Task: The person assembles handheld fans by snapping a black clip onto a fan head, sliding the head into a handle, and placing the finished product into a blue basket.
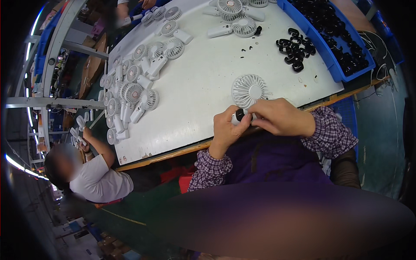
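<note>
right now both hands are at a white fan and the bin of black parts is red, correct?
Only the colour is wrong: the head view shows the bin of black parts is blue. The left hand and right hand are at a white fan.

The left hand (226, 128) is curled into a grip, its thumb (243, 123) angled toward the right hand (279, 116). That hand comes in from the other side, back upward, fingers bent inward, their tips close beside the left thumb. The left forearm (212, 168) rises steeply below its hand; the right forearm (331, 132) slants in beyond its wrist (308, 125).
</note>
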Motion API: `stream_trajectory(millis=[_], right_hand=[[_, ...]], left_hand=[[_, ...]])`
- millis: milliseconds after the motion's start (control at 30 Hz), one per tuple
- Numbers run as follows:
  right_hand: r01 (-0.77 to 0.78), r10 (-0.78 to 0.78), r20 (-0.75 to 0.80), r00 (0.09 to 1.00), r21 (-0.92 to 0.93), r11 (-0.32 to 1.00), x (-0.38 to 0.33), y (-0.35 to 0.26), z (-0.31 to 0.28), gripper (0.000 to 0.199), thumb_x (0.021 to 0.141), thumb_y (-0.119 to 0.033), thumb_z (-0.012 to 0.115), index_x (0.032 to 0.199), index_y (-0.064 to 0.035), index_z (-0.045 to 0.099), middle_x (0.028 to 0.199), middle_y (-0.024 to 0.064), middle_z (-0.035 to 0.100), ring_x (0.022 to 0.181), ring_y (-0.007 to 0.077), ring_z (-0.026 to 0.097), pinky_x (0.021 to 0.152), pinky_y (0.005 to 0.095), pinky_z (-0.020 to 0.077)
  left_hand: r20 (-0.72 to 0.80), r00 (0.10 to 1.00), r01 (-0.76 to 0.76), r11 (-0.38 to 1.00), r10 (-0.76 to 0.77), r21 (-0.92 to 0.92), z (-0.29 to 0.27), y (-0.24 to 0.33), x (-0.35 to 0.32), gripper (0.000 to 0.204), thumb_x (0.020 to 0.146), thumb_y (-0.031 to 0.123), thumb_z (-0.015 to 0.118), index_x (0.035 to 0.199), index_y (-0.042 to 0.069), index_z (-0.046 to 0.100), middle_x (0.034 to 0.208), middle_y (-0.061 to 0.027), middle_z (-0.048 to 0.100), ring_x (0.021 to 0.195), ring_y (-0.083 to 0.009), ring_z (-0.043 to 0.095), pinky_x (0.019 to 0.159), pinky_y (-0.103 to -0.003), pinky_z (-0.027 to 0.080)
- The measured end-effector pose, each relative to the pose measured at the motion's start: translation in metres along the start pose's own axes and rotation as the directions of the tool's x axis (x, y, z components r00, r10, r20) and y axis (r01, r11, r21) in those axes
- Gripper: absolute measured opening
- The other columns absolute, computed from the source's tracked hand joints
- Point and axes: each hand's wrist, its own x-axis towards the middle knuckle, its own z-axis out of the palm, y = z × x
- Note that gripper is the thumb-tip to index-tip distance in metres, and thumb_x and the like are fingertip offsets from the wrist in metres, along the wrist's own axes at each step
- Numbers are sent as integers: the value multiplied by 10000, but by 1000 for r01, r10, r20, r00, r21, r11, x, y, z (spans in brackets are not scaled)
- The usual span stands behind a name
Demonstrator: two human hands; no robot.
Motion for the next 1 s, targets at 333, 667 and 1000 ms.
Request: stream_trajectory(millis=[333,667,1000], right_hand=[[31,399,-157,903,952,304,-10,44,16,616,766,-155,694,1293,9,422,1111,113,588,1011,173,575,893,303,457],[-65,475,115,873,991,-120,-29,40,53,572,781,-122,668,1268,48,420,1137,175,588,1081,304,579,952,392,461],[169,617,-302,727,949,265,-108,2,58,513,835,-165,553,1280,41,403,1091,156,545,953,279,581,914,439,461]], left_hand=[[697,673,738,-287,246,-611,70,3,-10,702,892,678,191,860,48,499,478,-82,432,314,-193,412,293,-300,350],[618,730,682,-352,291,-641,63,-18,-24,445,835,311,502,1046,-81,491,561,-102,483,342,-143,405,299,-233,325],[717,685,669,502,-129,-548,30,49,-12,386,920,308,497,983,-56,606,738,-137,659,548,-163,635,386,-220,426]])
